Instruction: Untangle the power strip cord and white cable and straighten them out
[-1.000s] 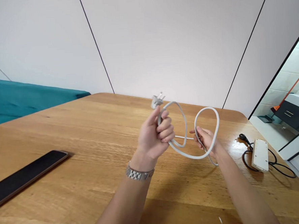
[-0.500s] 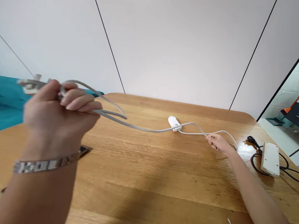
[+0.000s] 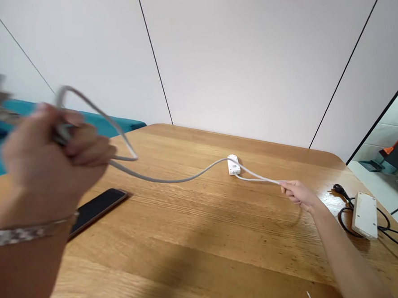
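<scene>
Head view: the left hand, blurred and raised well left of the white adapter, is fisted around a loop of the grey cord. The right hand, just right of the adapter, pinches the thin cable. The cord sags across the table, so the step looks like stretching it out; coiling further would call for bringing both hands together. A phone lies left of the adapter.

Left hand raised high at the near left, blurred, fingers curled into a tight fist, knuckles toward the camera, forearm rising from the lower left corner. Right arm stretched out long from the lower right, wrist straight, right hand low and far forward, fingertips pinched together, palm turned down.
</scene>
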### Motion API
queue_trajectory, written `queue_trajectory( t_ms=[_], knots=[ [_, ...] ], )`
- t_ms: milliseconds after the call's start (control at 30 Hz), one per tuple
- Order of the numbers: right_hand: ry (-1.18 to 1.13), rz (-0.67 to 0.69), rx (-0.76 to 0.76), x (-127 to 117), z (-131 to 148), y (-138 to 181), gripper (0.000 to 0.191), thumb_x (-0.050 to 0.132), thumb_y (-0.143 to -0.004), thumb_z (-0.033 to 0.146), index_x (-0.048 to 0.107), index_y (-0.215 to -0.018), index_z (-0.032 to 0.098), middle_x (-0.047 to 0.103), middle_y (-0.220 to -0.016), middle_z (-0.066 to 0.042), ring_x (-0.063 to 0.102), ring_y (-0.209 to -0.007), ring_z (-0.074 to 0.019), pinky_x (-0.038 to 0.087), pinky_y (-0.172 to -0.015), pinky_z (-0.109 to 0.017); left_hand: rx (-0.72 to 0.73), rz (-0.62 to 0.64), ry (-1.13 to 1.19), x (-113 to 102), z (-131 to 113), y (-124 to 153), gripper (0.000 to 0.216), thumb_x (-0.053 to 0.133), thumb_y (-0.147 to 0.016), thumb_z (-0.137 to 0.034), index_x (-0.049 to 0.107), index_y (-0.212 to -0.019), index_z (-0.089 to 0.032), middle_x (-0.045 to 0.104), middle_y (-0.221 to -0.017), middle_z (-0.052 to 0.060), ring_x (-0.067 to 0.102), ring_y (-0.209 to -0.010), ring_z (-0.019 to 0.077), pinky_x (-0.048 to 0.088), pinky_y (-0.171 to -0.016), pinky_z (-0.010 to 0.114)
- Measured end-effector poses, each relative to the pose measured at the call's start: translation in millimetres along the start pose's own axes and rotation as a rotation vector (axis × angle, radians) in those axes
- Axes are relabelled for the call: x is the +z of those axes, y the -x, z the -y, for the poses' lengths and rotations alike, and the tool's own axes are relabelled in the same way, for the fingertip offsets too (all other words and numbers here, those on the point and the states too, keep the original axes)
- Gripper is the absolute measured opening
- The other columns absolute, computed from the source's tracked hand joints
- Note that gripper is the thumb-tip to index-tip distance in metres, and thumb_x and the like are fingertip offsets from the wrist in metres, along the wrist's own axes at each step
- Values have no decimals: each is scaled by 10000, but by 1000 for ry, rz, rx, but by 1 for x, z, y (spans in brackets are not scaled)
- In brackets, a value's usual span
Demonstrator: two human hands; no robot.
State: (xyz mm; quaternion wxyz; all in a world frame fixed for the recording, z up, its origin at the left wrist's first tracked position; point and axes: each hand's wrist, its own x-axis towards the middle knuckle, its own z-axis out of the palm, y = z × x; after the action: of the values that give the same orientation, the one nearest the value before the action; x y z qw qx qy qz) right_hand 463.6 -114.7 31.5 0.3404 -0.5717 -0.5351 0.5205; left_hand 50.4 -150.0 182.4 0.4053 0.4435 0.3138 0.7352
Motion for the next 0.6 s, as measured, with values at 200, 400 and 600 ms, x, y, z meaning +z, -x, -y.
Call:
queue_trajectory(
  t_ms=[200,400,600],
  knots=[
    [-247,-134,-210,30,34,25,413,634,-683,572,576,-754,169,302,-507,99,190,-370,-27,87,-374,-211,-128,208,13,55,76,34,256,605,-747,-287,497,-554,-158,271,-355,-80,203,-293,23,170,-312,137],
    [-13,-215,-478,67,43,54,398,456,-856,565,604,-894,198,404,-564,53,337,-413,-83,238,-416,-244,-314,181,143,120,134,69,405,694,-703,-455,403,-619,-186,242,-419,-110,162,-335,15,137,-325,136],
    [522,-210,-755,89,43,68,332,358,-939,398,497,-697,219,450,-582,8,390,-527,-134,253,-535,-267,-413,201,127,160,164,75,521,735,-638,-524,326,-616,-202,249,-418,-119,197,-332,16,156,-318,152]
  ],
)
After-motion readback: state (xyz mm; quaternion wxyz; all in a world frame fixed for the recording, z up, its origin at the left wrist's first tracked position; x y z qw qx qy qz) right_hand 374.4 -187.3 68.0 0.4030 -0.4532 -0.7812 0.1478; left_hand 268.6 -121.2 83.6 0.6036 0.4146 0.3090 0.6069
